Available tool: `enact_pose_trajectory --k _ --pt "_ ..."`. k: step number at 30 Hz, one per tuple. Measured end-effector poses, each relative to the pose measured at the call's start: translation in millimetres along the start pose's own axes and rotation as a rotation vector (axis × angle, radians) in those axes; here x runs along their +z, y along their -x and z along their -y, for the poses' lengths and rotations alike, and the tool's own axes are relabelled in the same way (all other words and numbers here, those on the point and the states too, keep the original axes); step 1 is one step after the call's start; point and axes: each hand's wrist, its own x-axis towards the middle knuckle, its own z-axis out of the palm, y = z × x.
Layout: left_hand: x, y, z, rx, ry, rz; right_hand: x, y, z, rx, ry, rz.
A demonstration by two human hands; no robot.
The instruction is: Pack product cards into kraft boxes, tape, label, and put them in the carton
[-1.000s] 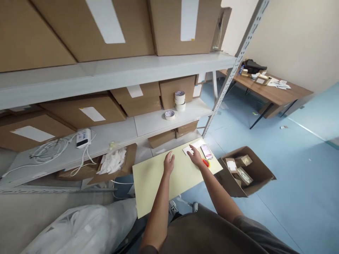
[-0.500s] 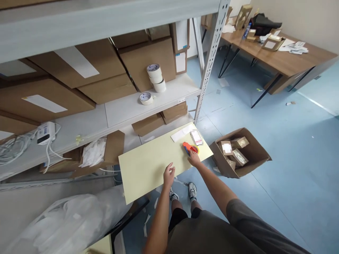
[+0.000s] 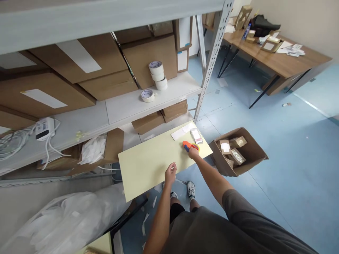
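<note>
An orange and blue tape dispenser (image 3: 187, 145) with a yellow edge lies at the right part of the pale yellow board (image 3: 144, 165). My right hand (image 3: 193, 152) is closed around its near side, covering part of it. My left hand (image 3: 171, 172) hangs over the board's near edge, fingers loosely bent and apart, with nothing in it. Beyond the dispenser are a blurred-out white label (image 3: 196, 135) and flat white slips (image 3: 182, 131).
To the right an open carton (image 3: 253, 160) on the floor holds several small boxes. Ahead, a metal shelf (image 3: 132, 112) carries large cartons, stacked white tape rolls (image 3: 161, 83) and a white power strip (image 3: 45, 128). Clear plastic wrap (image 3: 76, 218) lies at lower left.
My right hand has closed around the tape dispenser, which has turned slightly in place. My left hand has shifted a little to the right. The camera view has moved slightly.
</note>
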Motion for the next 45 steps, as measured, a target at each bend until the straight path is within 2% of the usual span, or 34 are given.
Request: enact_pose_trajectory --k 3,5,8,11,14,16,18,20,24,26,30,33,35,37,38,40,43,45 --pt "-16.8 -11.5 -17.2 0.029 0.012 -0.008 -21.6 19.4 7.1 -0.038 0.006 -0.023" --pt "-31.8 -23.7 -38.2 0.066 0.02 -0.019 -37.7 38.1 15.1 -0.153 -0.015 -0.091" --pt "-60.2 -43.8 -88.7 0.178 0.048 -0.05 -63.6 71.8 32.5 -0.409 -0.088 -0.25" --pt "-97.6 -57.1 -154.2 0.352 0.059 -0.052 -90.6 105.9 57.6 -0.688 -0.2 -0.426" --pt "-141.2 -59.6 -213.1 0.552 0.046 0.008 -117.5 132.9 89.4 -0.885 -0.266 -0.499" --pt "-169.2 -57.0 -240.4 0.641 -0.008 0.075 -133.1 145.1 112.4 -0.964 -0.274 -0.52" --pt "-193.5 -52.8 -257.1 0.707 -0.064 0.089 -144.8 153.1 135.2 -1.011 -0.259 -0.525" --pt "-213.1 -48.1 -265.7 0.769 -0.096 0.024 -151.8 158.3 156.7 -1.031 -0.235 -0.515" --pt "-240.3 -39.3 -269.2 0.834 -0.078 -0.211 -154.9 163.7 192.7 -1.073 -0.227 -0.472" --pt "-250.1 -36.2 -266.5 0.803 -0.027 -0.282 -155.6 164.4 206.6 -1.097 -0.223 -0.459" --pt "-269.0 -35.8 -257.7 0.695 0.057 -0.348 -161.0 164.0 226.8 -1.107 -0.176 -0.393" --pt "-288.7 -41.2 -257.2 0.721 -0.027 -0.467 -164.7 164.7 236.4 -1.074 -0.161 -0.318" --pt "-302.4 -45.2 -262.3 0.782 -0.121 -0.444 -165.2 164.5 240.9 -1.066 -0.183 -0.298" --pt "-311.3 -45.9 -269.2 0.82 -0.183 -0.363 -164.2 161.3 245.0 -1.074 -0.22 -0.306" --pt "-312.5 -44.2 -272.2 0.823 -0.2 -0.341 -163.5 158.0 247.2 -1.076 -0.236 -0.323" --pt "-308.1 -36.6 -275.3 0.802 -0.207 -0.38 -162.9 147.4 252.5 -1.065 -0.258 -0.382" --pt "-293.3 -20.9 -272.1 0.687 -0.086 -0.585 -167.8 123.2 263.2 -1.024 -0.234 -0.497" --pt "-287.2 -12.7 -267.2 0.604 0.001 -0.652 -176.1 103.8 273.6 -0.99 -0.191 -0.549"
